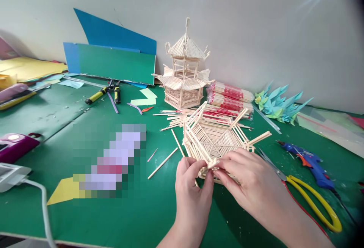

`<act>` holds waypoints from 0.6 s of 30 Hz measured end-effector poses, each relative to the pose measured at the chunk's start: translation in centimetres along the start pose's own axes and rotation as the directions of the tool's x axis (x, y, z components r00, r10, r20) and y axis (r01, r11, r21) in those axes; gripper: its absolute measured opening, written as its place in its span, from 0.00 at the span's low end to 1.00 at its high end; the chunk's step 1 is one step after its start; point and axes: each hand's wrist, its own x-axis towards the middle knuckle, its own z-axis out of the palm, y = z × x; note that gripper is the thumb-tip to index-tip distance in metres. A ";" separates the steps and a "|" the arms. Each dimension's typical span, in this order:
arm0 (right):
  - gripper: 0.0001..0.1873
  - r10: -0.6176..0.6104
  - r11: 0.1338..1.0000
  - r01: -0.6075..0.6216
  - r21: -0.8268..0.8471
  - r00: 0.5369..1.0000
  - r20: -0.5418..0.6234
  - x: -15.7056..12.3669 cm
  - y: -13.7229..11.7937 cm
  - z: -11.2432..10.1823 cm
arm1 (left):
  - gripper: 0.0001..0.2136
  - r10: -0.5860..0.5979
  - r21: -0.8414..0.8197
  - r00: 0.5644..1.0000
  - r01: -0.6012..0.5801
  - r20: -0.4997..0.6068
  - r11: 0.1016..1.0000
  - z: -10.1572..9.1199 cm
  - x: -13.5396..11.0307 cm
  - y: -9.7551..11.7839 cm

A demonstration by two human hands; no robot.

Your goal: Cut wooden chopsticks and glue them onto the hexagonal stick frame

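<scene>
A flat hexagonal frame of wooden sticks (216, 136) lies on the green table (119, 217) in front of me. My left hand (191, 187) grips its near edge from the left, fingers curled round the sticks. My right hand (247, 183) pinches the same near edge from the right, thumb and fingers pressed on a short stick end. Behind the frame stands a finished two-tier stick pagoda (184, 69). Loose wooden sticks (170, 121) lie scattered between the pagoda and the frame.
Packs of sticks in red-printed wrappers (230, 98) lie right of the pagoda, with folded paper cranes (280, 104) beyond. A blue glue gun (308, 162) and yellow-handled scissors (313, 198) lie at right. Pliers (104, 92), coloured card sheets (113, 60) and a purple device (14, 145) are at left.
</scene>
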 end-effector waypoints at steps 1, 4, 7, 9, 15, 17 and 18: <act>0.08 -0.002 1.000 0.002 0.011 1.000 0.001 0.0 0.0 0.0 | 0.05 0.001 -0.005 1.000 -0.001 -0.008 1.000 0.1 0.0 0.0; 0.08 -0.011 0.999 0.011 0.030 1.000 -0.001 0.0 0.1 0.2 | 0.05 0.006 -0.011 1.000 -0.007 -0.012 1.000 0.3 0.0 0.1; 0.08 -0.016 0.999 0.016 0.036 1.000 -0.001 0.0 0.1 0.2 | 0.04 0.004 -0.014 1.000 -0.004 -0.010 1.000 0.3 -0.1 0.1; 0.08 -0.018 0.999 0.019 0.041 1.000 -0.002 0.1 0.1 0.2 | 0.04 0.003 -0.021 1.000 -0.003 -0.009 1.000 0.2 -0.1 0.1; 0.08 -0.017 0.999 0.017 0.047 1.000 -0.002 0.0 0.1 0.2 | 0.04 -0.009 -0.046 1.000 0.009 0.010 0.999 0.2 -0.1 0.1; 0.08 -0.013 0.999 0.013 0.048 1.000 0.000 0.0 0.1 0.2 | 0.04 -0.009 -0.054 1.000 0.010 0.016 0.999 0.3 0.0 0.2; 0.08 -0.011 0.999 0.010 0.048 1.000 0.002 0.0 0.1 0.2 | 0.04 -0.008 -0.057 1.000 0.009 0.018 0.998 0.3 0.0 0.3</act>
